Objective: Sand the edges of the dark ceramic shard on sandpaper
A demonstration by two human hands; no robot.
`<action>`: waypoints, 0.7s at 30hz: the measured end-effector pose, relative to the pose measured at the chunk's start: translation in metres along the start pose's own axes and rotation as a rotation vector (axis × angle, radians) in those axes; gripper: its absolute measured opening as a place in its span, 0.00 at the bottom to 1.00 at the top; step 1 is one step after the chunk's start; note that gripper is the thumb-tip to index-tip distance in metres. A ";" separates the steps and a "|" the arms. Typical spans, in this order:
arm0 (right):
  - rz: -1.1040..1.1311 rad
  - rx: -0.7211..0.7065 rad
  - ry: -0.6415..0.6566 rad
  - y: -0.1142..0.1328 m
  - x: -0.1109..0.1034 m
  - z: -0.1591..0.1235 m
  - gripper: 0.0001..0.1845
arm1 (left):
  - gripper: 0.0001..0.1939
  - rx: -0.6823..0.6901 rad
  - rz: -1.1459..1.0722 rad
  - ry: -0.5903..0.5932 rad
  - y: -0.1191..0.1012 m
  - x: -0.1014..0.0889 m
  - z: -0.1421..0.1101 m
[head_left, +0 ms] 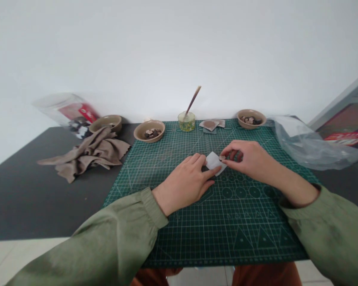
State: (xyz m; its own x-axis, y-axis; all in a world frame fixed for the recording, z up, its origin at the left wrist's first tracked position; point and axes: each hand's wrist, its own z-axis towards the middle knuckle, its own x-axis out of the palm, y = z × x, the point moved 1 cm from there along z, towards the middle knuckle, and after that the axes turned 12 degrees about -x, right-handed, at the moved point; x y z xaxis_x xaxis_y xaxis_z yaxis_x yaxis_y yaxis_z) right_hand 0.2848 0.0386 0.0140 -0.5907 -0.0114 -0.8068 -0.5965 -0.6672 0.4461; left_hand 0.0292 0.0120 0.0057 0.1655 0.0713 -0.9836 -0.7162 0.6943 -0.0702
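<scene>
A small white square of paper (pixel 213 160) lies on the green cutting mat (pixel 167 238), turned with one corner pointing away from me. My left hand (pixel 186 178) steadies it from the left, with the index finger across its near part and the other fingers curled at its left edge. Over the paper's right side, my right hand (pixel 250 159) pinches a small, light brownish piece (pixel 222 158) between thumb and fingertips. What this piece is cannot be made out.
Bowls with small dark and pale pieces stand behind: a left bowl (pixel 149 137) and a right bowl (pixel 250 126). Between them are a glass jar (pixel 186 122) with a brush-like stick (pixel 193 99) and flat squares (pixel 210 125). A brown cloth (pixel 89 155) lies left, a plastic bag (pixel 313 147) right.
</scene>
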 end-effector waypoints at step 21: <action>-0.061 -0.022 -0.026 0.007 0.020 0.015 0.03 | 0.26 0.022 -0.068 0.040 0.010 -0.003 -0.010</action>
State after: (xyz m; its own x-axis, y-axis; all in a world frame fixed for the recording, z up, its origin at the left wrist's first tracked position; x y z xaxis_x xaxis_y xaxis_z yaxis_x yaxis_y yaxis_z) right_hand 0.2606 0.0446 0.0074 -0.5677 0.0486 -0.8218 -0.6196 -0.6825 0.3876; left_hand 0.0145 0.0118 0.0062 0.1858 -0.0044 -0.9826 -0.6892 0.7122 -0.1335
